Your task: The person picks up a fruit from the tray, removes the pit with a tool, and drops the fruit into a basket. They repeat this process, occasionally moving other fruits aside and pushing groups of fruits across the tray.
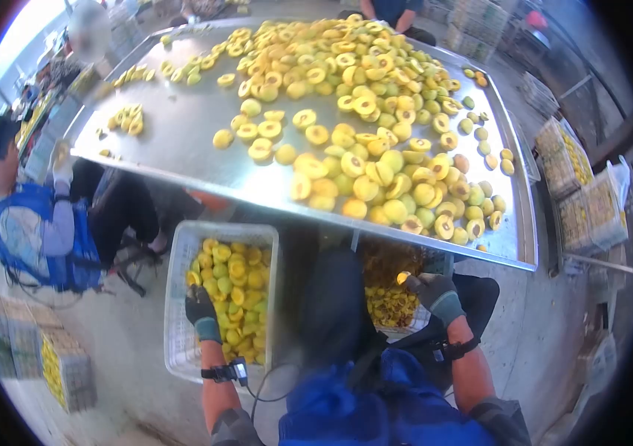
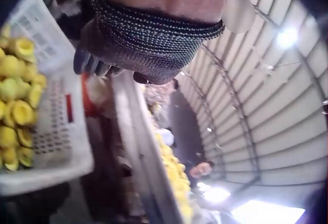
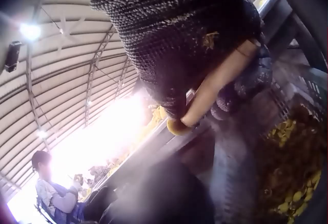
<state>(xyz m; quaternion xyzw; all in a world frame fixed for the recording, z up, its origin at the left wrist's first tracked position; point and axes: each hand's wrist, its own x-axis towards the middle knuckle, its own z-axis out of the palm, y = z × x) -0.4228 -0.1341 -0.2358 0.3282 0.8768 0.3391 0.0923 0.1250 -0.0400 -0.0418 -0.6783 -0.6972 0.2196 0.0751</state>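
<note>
My gloved left hand (image 1: 201,306) hangs over the left side of a white plastic basket (image 1: 174,312) filled with halved yellow-green stone fruit (image 1: 236,286). In the left wrist view, its fingers (image 2: 93,64) are loosely bent, with no fruit seen in them. My gloved right hand (image 1: 439,295) is above the lap, beside a crate of scraps (image 1: 391,306). It grips a tool with a tan, wooden-looking handle (image 3: 220,83), which runs across the palm. A round yellow piece (image 3: 178,127) shows at the thumb end; the tool's working end is hidden.
A metal table (image 1: 190,145) spans the front, heaped with halved fruit (image 1: 361,67). Its raised edge runs just beyond my knees. Another person (image 1: 41,215) sits at the left. Stacked fruit crates (image 1: 591,212) stand at the right, and more crates (image 1: 67,372) at the lower left.
</note>
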